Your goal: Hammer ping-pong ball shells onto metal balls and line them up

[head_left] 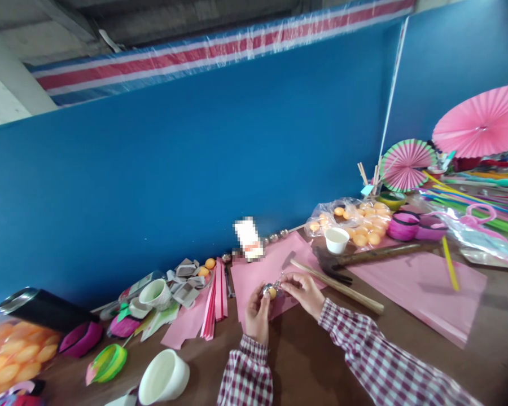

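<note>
My left hand (257, 317) is closed round a small ball (271, 291), part silver and part orange-yellow, held above the table's front middle. Thumb and fingers of my right hand (301, 288) pinch a small silvery piece (280, 279) close beside the ball; it looks like a short chain or ring, too small to make out. Under both hands lies a sheet of pink paper (254, 276). Just right of them, a wooden-handled hammer (342, 286) rests across the paper's edge.
A claw hammer (372, 256) lies behind on the right. Orange balls in a clear bag (366, 223) sit near a white cup (336, 240). On the left are another white cup (164, 376), a dark bottle (46, 309) and pink paper strips (211, 304). A blue panel (195, 158) stands behind.
</note>
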The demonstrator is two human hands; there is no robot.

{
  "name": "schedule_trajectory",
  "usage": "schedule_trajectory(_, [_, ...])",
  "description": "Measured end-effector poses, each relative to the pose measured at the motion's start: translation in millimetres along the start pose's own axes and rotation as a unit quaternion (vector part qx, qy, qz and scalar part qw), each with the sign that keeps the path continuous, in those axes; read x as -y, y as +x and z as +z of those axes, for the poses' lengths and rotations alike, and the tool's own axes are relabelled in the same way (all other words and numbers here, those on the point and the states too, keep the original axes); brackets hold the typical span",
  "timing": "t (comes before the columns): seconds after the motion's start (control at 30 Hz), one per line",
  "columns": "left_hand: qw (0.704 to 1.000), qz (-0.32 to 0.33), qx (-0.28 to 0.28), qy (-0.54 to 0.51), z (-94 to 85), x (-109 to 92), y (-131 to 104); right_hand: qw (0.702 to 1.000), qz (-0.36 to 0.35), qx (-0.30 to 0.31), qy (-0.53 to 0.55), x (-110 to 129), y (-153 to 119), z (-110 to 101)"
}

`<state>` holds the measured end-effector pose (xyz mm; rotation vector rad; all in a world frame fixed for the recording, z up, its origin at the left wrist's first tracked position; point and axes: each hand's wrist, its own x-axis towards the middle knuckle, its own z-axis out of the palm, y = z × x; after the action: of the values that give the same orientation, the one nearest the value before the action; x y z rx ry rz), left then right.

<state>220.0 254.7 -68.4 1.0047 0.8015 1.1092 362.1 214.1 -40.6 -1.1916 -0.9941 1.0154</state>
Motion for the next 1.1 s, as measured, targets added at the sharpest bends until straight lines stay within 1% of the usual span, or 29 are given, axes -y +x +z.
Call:
schedule_trajectory(0.17, [1.000,0.013,0.000,0.022,0.0,-1,-1,1.000,-0.025,0.011,-0.014,1,-2,2])
schedule_trajectory(0.33, [0.999,0.019,0.012,0.022,-1.5,1,0,0.994,-0.071,0.031,-0.071,7,-4,3])
schedule_trajectory(0.57, [0.995,0.053,0.009,0.089,0.7,-7,-1,0.983,-0.104,0.063,-0.138,13,-7,5])
schedule_trajectory(0.67, [0.994,0.057,0.010,0.097,2.2,-9,-2,0.982,-0.102,0.062,-0.145,14,-7,5])
schedule_trajectory(0.83, [0.996,0.038,0.014,0.079,2.9,-9,-3,0.982,-0.081,0.072,-0.152,13,-6,4])
schedule_trajectory(1.1, [0.994,0.051,0.019,0.092,3.6,-10,-3,0.984,-0.077,0.068,-0.146,9,-7,4])
